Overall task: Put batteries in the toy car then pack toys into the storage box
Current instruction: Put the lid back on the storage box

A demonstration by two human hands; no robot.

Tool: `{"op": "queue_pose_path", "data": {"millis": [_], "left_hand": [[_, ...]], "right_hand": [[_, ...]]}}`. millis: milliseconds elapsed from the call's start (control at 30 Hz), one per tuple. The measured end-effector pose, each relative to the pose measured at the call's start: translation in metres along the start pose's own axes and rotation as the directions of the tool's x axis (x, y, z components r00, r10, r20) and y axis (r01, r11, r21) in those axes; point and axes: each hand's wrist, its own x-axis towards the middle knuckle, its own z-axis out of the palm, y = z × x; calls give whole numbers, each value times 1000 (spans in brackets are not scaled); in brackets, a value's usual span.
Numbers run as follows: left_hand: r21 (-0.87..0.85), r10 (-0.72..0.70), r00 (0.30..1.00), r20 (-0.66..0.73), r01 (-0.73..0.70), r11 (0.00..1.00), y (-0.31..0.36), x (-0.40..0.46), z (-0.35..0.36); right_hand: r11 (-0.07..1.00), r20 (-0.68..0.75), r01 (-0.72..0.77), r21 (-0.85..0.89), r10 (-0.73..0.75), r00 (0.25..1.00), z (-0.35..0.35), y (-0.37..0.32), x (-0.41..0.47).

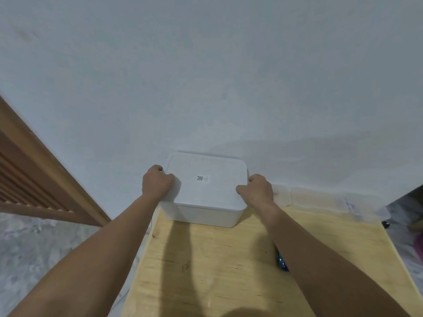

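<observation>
A white storage box (203,215) with its white lid (206,188) on top stands at the far left end of the wooden table (217,271), against the wall. A small QR-code sticker (202,178) marks the lid's middle. My left hand (156,181) grips the lid's left edge, fingers curled over the rim. My right hand (258,191) grips the lid's right edge the same way. No toys or batteries show; the box contents are hidden by the lid.
A clear plastic container (325,200) lies along the wall right of the box. A small blue object (282,263) peeks out beside my right forearm. A brown louvred door (34,179) stands left, over a grey marbled floor (45,248).
</observation>
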Motion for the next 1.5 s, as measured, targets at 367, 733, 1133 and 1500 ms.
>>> {"op": "queue_pose_path", "data": {"millis": [367, 733, 1133, 1500], "left_hand": [[469, 503, 788, 355, -616, 633, 18, 1, 23], [537, 485, 794, 367, -606, 587, 5, 7, 33], [584, 463, 806, 369, -589, 559, 5, 7, 35], [590, 424, 821, 382, -570, 572, 7, 10, 35]], "right_hand": [[799, 40, 388, -460, -418, 908, 41, -20, 11], [712, -5, 381, -590, -475, 880, 57, -9, 18], [733, -63, 321, -600, -443, 894, 64, -8, 22], [741, -148, 349, -573, -512, 846, 70, -2, 30]]}}
